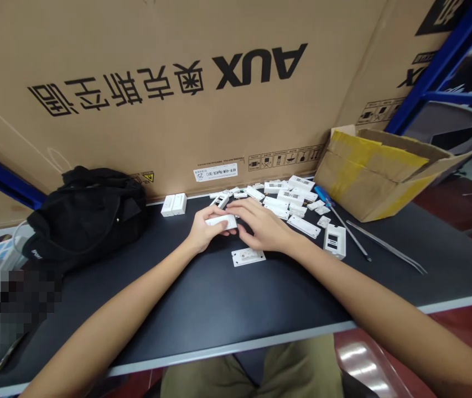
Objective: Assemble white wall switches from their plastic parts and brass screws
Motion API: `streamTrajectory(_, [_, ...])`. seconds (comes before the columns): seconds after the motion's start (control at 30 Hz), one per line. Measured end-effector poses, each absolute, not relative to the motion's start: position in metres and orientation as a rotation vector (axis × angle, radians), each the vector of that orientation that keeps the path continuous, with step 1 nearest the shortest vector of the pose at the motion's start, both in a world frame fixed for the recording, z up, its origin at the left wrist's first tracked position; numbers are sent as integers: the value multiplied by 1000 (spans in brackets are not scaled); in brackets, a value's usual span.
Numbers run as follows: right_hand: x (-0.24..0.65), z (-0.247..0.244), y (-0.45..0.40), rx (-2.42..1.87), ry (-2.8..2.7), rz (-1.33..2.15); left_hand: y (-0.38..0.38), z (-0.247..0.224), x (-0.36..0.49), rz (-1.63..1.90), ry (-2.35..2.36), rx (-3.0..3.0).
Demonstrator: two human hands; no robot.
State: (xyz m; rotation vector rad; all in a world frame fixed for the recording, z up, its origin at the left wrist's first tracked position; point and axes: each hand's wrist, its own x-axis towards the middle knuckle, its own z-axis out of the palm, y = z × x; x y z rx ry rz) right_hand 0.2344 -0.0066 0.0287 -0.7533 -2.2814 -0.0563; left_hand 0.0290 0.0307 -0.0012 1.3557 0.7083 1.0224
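Observation:
My left hand (207, 228) is closed around a small white plastic housing (224, 222), with the thumb lying across its top face. Close by on the right, my right hand (263, 224) has its thumb and fingers apart and curved at the housing's end. Whether its fingertips touch the housing is hard to tell. Just below the right hand, a flat white plate with a raised middle (248, 256) lies on the black table. Behind the hands stands a white slotted frame (220, 200), partly covered by them.
Several white plastic parts (276, 205) lie in a pile at the back right. Left of the hands sit white housings (174, 204). A blue-handled screwdriver (346, 224), tweezers (389, 247) and an open carton (368, 177) are right; a black bag (90, 221) is left.

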Motion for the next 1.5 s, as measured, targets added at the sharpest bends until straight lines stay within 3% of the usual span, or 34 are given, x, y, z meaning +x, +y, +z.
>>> streamTrajectory(0.4, [226, 30, -19, -771, -2418, -142, 31, -12, 26, 1150, 648, 1599])
streamTrajectory(0.7, [242, 51, -28, -810, -2491, -122, 23, -9, 27, 916, 557, 1626])
streamTrajectory(0.87, [274, 73, -18, -1072, -2451, -63, 13, -10, 1, 947, 567, 1642])
streamTrajectory(1.13, [305, 81, -27, -1123, -2510, 414, -13, 3, 2, 386, 836, 2439])
streamTrajectory(1.5, [279, 58, -37, -1116, -2635, 503, -4, -11, 2, 727, 587, 2069])
